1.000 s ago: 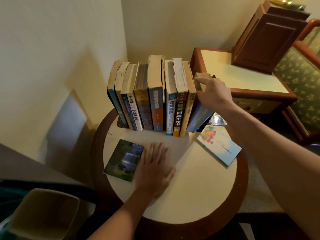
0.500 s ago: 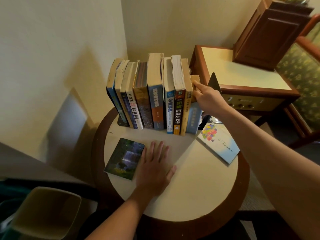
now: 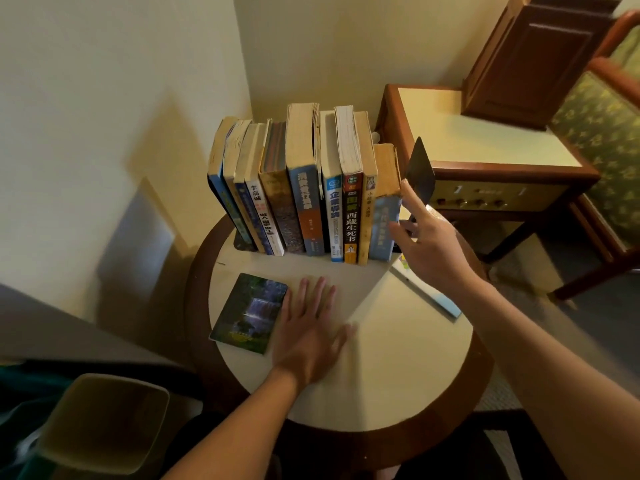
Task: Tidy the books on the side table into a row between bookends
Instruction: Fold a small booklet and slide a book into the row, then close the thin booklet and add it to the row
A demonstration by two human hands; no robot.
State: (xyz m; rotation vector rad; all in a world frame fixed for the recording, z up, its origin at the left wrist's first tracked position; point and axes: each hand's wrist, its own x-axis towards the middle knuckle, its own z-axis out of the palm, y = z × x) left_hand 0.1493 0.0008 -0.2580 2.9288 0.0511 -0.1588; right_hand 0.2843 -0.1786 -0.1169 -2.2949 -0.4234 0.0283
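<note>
Lying flat on tabletop [image 3: 398, 358], left grip [image 3: 308, 337] released; right grip [image 3: 433, 251] released between end book [image 3: 382, 226] and bookend [image 3: 420, 168].

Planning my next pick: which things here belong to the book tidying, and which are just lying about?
Job: upright book row, dark bookend, flat waterfall-cover book, flat pale book, round table.
Lying about: waste bin, bedside console, armchair.

The person's left hand [image 3: 304, 337] and right hand [image 3: 429, 247] are bare. The left forearm [image 3: 225, 434] and right forearm [image 3: 554, 358] are bare too, slender and uncovered right up to the frame's edge.
</note>
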